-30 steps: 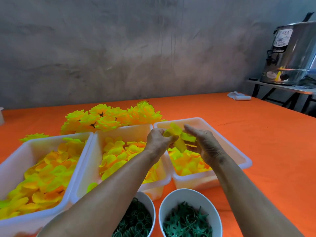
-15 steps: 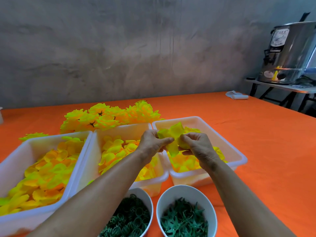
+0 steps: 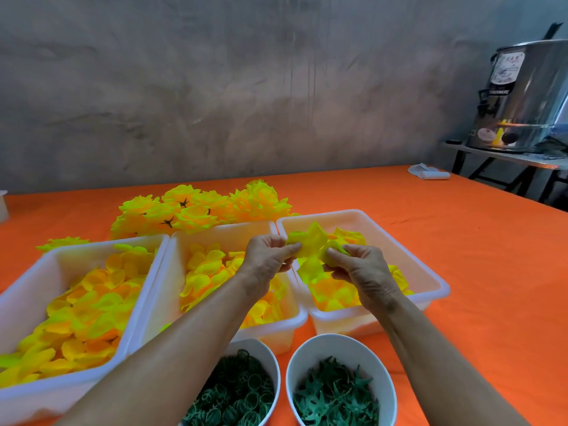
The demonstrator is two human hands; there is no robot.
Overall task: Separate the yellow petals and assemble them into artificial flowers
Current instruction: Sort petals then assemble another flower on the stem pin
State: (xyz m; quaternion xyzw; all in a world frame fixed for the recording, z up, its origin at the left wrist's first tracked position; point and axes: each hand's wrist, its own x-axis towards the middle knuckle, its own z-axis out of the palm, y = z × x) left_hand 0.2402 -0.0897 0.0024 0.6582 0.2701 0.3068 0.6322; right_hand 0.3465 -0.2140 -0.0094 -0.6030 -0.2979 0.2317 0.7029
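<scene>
Left hand point(image 3: 268, 256) and right hand point(image 3: 358, 267) raised, pinching yellow petal cluster point(image 3: 310, 250) between them

Both forearms reach forward, left hand point(image 3: 268, 257) and right hand point(image 3: 359, 268) pinching, fingertips close together.

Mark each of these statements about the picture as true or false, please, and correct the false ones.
1. Both hands hold the same yellow petal piece. True: the left hand and the right hand pinch it from either side.
2. The petal piece is held above the left bin. False: it is above the right bin.
3. Three white bins hold yellow petals. True.
4. The two bowls hold yellow petals. False: the left bowl holds dark green rings, the right bowl green star-shaped pieces.
5. The finished flowers lie in front of the bowls. False: they lie behind the bins.
</scene>
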